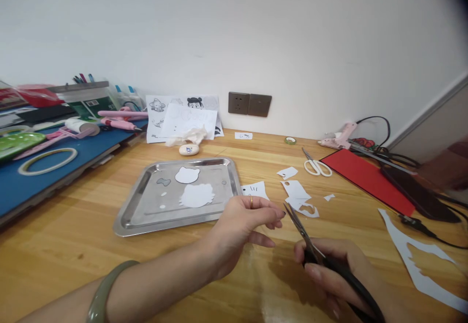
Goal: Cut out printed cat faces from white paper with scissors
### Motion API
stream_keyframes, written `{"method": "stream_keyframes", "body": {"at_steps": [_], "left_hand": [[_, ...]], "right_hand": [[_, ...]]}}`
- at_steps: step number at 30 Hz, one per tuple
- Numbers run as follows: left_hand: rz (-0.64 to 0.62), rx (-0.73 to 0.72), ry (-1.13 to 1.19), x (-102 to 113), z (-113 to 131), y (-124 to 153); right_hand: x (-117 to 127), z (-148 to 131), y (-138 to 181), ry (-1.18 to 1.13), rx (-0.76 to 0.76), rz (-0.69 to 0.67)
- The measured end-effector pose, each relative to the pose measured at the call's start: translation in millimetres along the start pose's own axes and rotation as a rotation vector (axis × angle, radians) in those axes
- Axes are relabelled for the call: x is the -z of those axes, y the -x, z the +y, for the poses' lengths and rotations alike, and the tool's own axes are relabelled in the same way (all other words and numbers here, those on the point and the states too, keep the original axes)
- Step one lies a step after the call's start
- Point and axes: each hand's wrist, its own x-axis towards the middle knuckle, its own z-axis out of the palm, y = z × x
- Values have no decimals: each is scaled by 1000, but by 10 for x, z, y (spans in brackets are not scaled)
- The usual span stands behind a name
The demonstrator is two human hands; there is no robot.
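Right hand: closed round black-handled scissors, blades toward eleven o'clock, tips just beside left hand. Left: fingers half-curled; cannot tell if anything pinched. Metal tray at its ten o'clock.

Black-handled scissors, blades slightly parted, in right hand

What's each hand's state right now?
Left hand: partly curled; dark speck at one fingertip, can't tell if held.
Right hand: closed, holding black-handled scissors.

head view | from head height | forward, downward | near tabletop
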Motion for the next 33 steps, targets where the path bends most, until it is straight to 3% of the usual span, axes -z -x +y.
{"method": "stream_keyframes", "body": {"at_steps": [11,13,17,19,33], "left_hand": [[-5,9,13,-2,-32,-2],[-6,24,21,-9,-43,0],[-36,58,35,-24,-93,10],[-49,87,22,-32,-140,17],[-9,129,-136,-69,-270,2]], "right_hand": [[-35,113,-43,-99,23,-84],[-56,154,-67,-171,53,-16],[-90,234,-118,-167,137,314],[-86,249,-131,-132,174,376],[-45,201,-125,33,211,350]]}}
